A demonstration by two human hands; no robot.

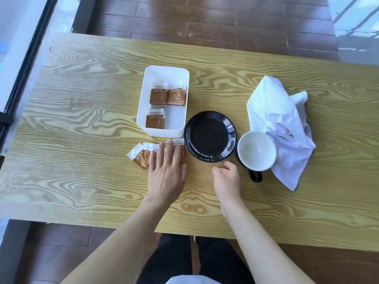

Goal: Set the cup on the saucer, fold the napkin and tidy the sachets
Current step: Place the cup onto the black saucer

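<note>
The cup stood on the desk just right of the empty saucer, touching the crumpled napkin. The left hand lay flat, fingers spread, on loose sachets below the white tray. The right hand hovered loosely curled, holding nothing.

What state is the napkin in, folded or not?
Not folded. The white napkin lies crumpled in a loose heap on the table, with creases and uneven edges, its near edge touching the cup.
</note>
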